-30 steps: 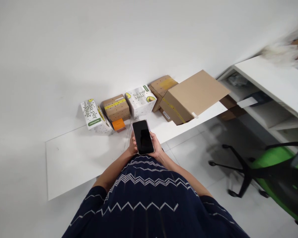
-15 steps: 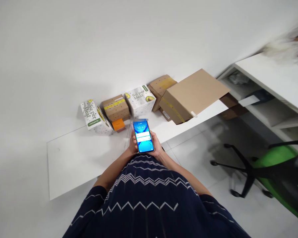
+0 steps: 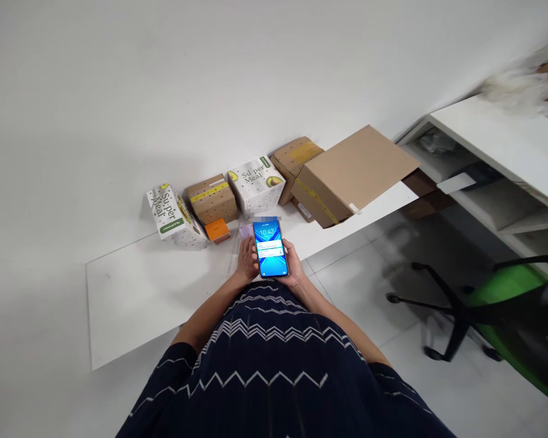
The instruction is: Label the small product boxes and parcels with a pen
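Observation:
A smartphone (image 3: 270, 250) with a lit blue screen showing 10:42 is held upright in front of my body. My right hand (image 3: 293, 263) grips its right edge from beneath. Against the left edge my left hand (image 3: 246, 260) is curled, with fingertips at the phone's side; the fingers behind the phone are hidden. Just beyond the phone, a small purple item (image 3: 246, 230) lies on the white table (image 3: 132, 298), partly covered. An orange box (image 3: 217, 230) sits nearby to the left.
Along the wall stand white Super Meal boxes (image 3: 257, 185), a taped brown box (image 3: 213, 199), another brown carton (image 3: 296, 157) and a large cardboard box (image 3: 356, 173). On the right are a white shelf unit (image 3: 497, 131) and a green-black chair (image 3: 506, 286) on the tiled floor.
The smartphone has shifted slightly to the right and stands a little straighter, my right hand moving with it. The boxes on the table have not moved.

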Available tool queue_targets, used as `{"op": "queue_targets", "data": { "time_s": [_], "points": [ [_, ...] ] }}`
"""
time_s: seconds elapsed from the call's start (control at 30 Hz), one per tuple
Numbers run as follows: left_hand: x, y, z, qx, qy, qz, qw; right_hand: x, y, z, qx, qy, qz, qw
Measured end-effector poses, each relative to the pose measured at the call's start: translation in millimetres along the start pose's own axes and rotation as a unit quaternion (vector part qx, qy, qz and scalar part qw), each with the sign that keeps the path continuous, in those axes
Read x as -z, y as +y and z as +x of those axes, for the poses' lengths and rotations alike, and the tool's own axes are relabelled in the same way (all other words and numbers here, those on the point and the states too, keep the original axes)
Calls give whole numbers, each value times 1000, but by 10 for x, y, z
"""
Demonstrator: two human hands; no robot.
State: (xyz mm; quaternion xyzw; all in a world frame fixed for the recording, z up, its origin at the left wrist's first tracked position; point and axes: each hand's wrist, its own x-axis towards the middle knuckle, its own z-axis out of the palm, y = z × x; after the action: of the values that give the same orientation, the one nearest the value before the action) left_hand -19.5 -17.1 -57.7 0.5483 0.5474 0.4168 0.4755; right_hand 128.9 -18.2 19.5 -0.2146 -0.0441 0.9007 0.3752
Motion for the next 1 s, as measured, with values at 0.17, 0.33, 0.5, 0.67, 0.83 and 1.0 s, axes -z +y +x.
{"op": "queue_targets", "data": {
  "time_s": [0.17,0.33,0.5,0.67,0.83,1.0],
  "points": [
    [-18,-29,-18,-142,-19,419,897,268,-215,-80,119,88,-20,989],
    [-15,-44,-27,-178,-9,489,854,819,-401,-50,208,300,-127,922],
    [10,-22,-29,-181,-16,489,853,1227,-433,99,149,474,-484,720],
    [51,-24,-29,-184,-23,492,851,1357,-378,321,33,497,-737,457],
    [85,10,-30,-183,-30,498,847,1428,-345,445,46,488,-790,369],
    [148,144,47,-164,-24,517,840,1458,-333,447,28,481,-791,377]
  ]
}}
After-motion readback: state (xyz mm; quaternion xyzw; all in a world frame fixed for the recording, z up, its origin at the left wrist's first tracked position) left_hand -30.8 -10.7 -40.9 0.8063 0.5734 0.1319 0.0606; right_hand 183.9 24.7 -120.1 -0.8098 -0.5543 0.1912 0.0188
